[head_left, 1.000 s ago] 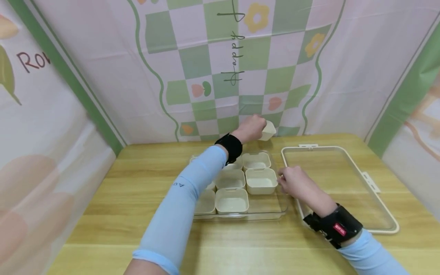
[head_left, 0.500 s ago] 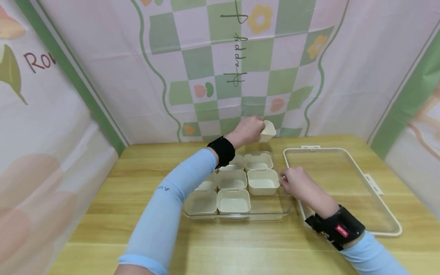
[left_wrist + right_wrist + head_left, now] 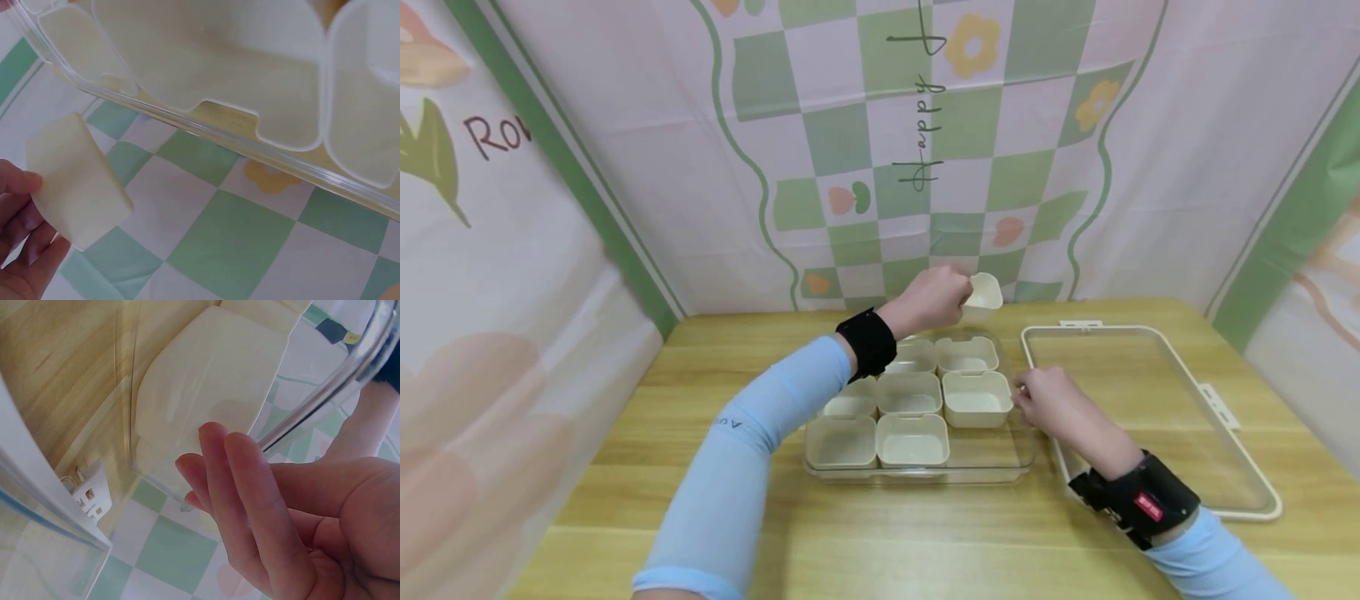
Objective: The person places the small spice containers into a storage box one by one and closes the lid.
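My left hand (image 3: 934,297) pinches a small cream plastic bin (image 3: 984,292) above the far side of the clear tray (image 3: 925,473). In the left wrist view, thumb and fingers grip one end of the tilted bin (image 3: 78,181), beyond the tray's rim. Several matching cream bins stand in rows inside the tray, including a right-hand bin (image 3: 977,402). My right hand (image 3: 1054,406) is at the tray's right side, close to that bin. Its fingers (image 3: 247,469) are loosely bent with nothing visible between them; whether they touch the rim, I cannot tell.
A clear lid with a cream frame (image 3: 1172,350) and clips lies on the wooden table (image 3: 700,467) to the right of the tray. The tray's front right corner shows bare bottom. A patterned cloth (image 3: 895,108) hangs behind the table's far edge.
My left hand and forearm have shifted left and slightly down, and the held bin has tilted. The right hand stays by the tray's side. The head view has shifted slightly.
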`<action>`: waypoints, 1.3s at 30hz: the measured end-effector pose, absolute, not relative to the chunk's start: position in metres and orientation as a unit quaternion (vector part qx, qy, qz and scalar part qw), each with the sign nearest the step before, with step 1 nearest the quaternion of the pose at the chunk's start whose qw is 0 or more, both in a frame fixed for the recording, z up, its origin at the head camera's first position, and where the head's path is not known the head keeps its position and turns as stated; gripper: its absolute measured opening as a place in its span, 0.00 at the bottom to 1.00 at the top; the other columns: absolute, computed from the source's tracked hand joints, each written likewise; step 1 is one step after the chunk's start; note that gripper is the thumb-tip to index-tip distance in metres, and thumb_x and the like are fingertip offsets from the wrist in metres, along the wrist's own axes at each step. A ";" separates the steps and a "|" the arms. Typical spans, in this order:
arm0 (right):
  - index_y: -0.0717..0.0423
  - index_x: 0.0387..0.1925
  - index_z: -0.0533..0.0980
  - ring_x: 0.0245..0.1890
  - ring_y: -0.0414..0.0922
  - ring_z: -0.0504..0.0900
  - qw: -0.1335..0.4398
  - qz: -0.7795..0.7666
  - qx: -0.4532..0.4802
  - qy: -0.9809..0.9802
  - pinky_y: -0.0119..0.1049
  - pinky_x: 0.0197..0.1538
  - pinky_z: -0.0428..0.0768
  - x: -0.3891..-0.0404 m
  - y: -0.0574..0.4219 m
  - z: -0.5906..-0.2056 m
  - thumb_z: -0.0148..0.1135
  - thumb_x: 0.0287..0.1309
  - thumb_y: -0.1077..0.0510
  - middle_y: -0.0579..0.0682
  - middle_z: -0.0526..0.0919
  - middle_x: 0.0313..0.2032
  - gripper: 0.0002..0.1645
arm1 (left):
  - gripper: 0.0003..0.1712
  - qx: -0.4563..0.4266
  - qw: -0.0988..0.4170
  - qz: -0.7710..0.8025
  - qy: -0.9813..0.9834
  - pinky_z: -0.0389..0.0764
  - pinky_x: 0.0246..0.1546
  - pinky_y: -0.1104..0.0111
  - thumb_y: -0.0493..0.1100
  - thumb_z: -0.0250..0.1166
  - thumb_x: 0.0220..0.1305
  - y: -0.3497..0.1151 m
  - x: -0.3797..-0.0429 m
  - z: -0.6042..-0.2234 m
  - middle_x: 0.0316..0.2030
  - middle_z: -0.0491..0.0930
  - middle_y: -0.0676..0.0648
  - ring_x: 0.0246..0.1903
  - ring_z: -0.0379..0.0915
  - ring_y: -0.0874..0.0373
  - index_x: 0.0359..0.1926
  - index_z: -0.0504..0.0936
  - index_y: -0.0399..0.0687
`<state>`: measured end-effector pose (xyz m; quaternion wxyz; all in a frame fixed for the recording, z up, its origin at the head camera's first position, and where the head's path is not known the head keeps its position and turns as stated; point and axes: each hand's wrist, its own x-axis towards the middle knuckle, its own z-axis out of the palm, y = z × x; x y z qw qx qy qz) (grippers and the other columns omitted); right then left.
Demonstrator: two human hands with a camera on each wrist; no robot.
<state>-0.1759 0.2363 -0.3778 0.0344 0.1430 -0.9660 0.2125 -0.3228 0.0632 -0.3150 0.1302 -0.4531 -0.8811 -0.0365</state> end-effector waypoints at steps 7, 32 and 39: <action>0.63 0.23 0.77 0.14 0.37 0.72 0.033 0.208 0.142 -0.967 0.29 0.18 0.71 -0.176 0.235 -0.379 0.55 0.58 0.67 0.47 0.77 0.15 0.09 | 0.15 -0.474 0.151 -0.033 -0.867 0.61 0.24 0.71 0.29 0.51 0.48 0.052 -0.312 -0.315 0.21 0.64 0.53 0.24 0.61 0.59 0.14 0.64 0.51; 0.61 0.20 0.75 0.14 0.37 0.73 0.037 0.209 0.144 -0.967 0.30 0.18 0.71 -0.180 0.236 -0.379 0.56 0.57 0.67 0.46 0.77 0.15 0.10 | 0.11 -0.523 0.212 0.002 -0.826 0.67 0.21 0.73 0.35 0.54 0.49 0.029 -0.258 -0.318 0.22 0.70 0.55 0.27 0.67 0.61 0.16 0.74 0.53; 0.62 0.23 0.76 0.15 0.37 0.74 0.030 0.205 0.140 -0.968 0.29 0.18 0.71 -0.179 0.236 -0.379 0.56 0.57 0.67 0.48 0.78 0.16 0.09 | 0.12 -0.537 0.224 0.003 -0.813 0.62 0.18 0.75 0.36 0.55 0.50 0.024 -0.240 -0.320 0.22 0.67 0.55 0.26 0.64 0.62 0.15 0.69 0.55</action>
